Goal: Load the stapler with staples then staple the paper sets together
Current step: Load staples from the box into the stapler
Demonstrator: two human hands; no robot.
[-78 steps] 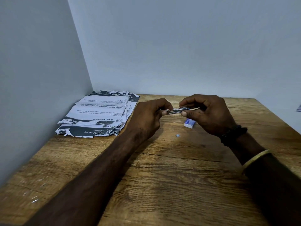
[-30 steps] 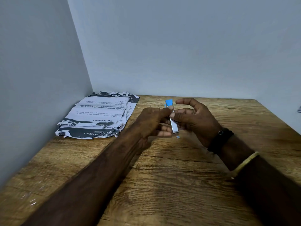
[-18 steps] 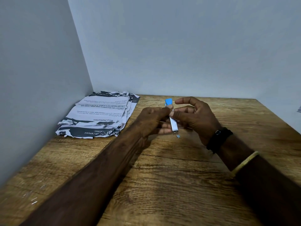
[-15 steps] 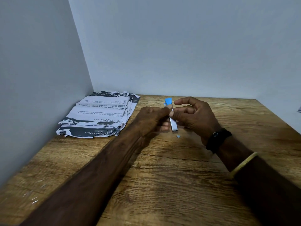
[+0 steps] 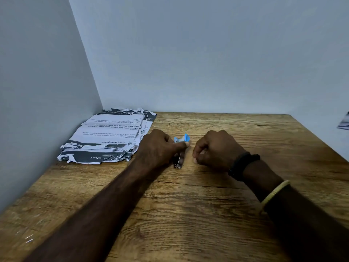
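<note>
- The paper stack (image 5: 109,137), torn-edged printed sheets in black and white, lies on the wooden table (image 5: 188,214). It is pushed into the far corner where the left wall (image 5: 37,91) meets the back wall (image 5: 207,53).
- Just right of the paper stack, the left hand (image 5: 158,148) rests low on the table, knuckles up, its wrist near the stack's near right corner.
- The left hand's fingers are curled round the stapler (image 5: 178,161), a slim metal one. Only its near end shows, poking out below the hand on the side away from the paper stack and lying close to the wood.
- The left thumb stretches out away from the stack, and its tip touches a small blue-and-white staple box (image 5: 181,138) with one flap raised. I cannot tell whether the box sits on the table or is held up.
- Further right of the paper stack, past the stapler and clear of it, the right hand (image 5: 215,148) is on the table with its fingers curled in toward the palm. Nothing shows in its grip.
- The two hands are apart, with bare wood between them.
- The right wrist wears a black band (image 5: 242,166), and a pale bangle (image 5: 274,192) sits further up the forearm, both well right of the paper stack.
</note>
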